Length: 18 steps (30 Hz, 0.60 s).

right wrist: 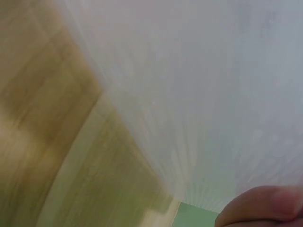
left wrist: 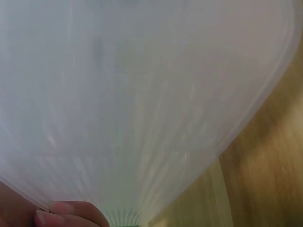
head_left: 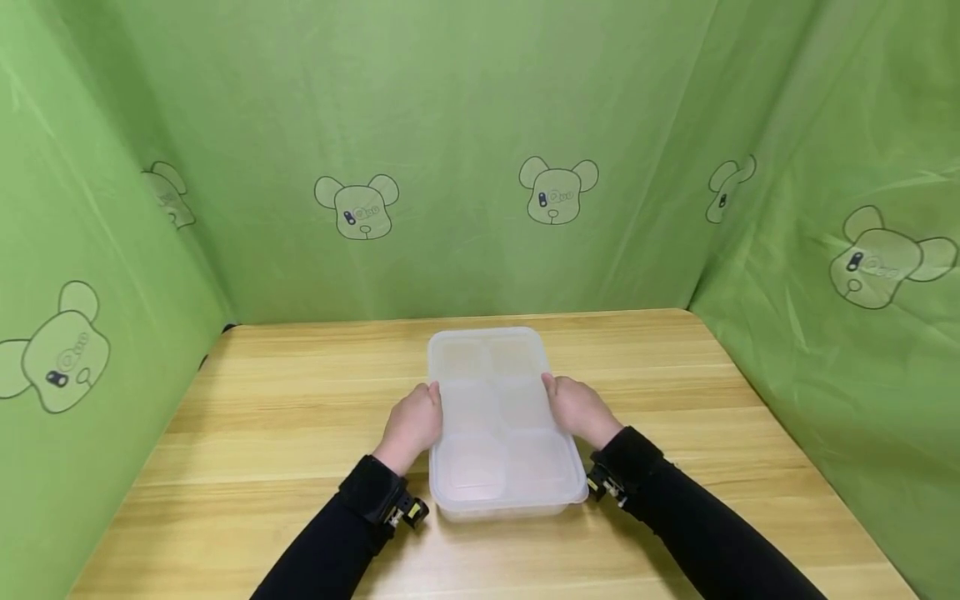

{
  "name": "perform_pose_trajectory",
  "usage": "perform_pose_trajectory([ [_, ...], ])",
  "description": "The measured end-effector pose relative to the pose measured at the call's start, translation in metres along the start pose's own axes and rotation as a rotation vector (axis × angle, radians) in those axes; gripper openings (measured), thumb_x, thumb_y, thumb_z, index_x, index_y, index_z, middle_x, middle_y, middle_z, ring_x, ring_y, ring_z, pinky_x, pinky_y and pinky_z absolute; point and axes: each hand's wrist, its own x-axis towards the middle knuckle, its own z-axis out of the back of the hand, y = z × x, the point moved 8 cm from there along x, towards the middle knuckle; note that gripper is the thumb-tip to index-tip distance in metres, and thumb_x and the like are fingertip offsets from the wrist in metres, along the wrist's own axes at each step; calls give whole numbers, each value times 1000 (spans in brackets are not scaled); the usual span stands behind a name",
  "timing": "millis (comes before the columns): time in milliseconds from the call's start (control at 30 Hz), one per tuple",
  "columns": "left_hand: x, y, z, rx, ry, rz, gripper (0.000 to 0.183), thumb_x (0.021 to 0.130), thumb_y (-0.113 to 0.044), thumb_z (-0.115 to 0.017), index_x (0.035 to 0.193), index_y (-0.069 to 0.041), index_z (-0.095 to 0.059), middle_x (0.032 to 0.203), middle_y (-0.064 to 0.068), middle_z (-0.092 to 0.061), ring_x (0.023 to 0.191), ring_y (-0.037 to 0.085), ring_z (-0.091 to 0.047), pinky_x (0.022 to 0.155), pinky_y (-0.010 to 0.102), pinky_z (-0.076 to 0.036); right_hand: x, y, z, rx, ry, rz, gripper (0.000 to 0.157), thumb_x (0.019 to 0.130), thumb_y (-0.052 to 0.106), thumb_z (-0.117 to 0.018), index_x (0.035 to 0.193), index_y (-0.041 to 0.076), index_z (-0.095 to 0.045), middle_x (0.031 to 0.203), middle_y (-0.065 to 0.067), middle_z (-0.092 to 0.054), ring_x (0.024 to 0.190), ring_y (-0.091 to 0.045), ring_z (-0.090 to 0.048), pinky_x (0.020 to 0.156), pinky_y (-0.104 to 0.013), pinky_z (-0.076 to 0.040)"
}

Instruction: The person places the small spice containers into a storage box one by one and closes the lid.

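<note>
A translucent white plastic food container (head_left: 491,400) with a pale lid is in the middle of the head view, its long sides running away from me. Several rounded compartments show faintly through the lid. My left hand (head_left: 412,421) grips its left side, thumb along the rim. On the opposite side my right hand (head_left: 581,408) holds the rim, thumb on top and the other fingers hidden below. In the left wrist view the ribbed container wall fills most of the picture, with fingertips (left wrist: 75,213) at its edge. Fingers (right wrist: 265,205) also show at the edge in the right wrist view.
The container is over a light wood-grain table (head_left: 300,375). Green cloth (head_left: 465,267) printed with bear heads hangs behind the table and along both sides. Each black-sleeved wrist carries a small camera, one (head_left: 408,508) close to the container's near left corner.
</note>
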Motion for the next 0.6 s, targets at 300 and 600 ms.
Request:
perform_pose_trajectory([
  [300,-5,3,0,49,12,75,55,110,-36,-26,123,6,-58,103,23,-67,80,35,-65,67,46,-53,-4,-1,-1,-50,45,9,61,111,33,-16,123,-11,-57,91,-17,-61,85,-30,-61,88,-48,-52],
  [600,-23,-9,12,202,-114,19,43,106,-30,-40,121,6,-58,72,16,-62,62,32,-62,50,43,-49,-9,-1,12,-56,115,5,58,110,37,-26,116,-8,-63,81,-15,-66,69,-26,-64,70,-41,-54],
])
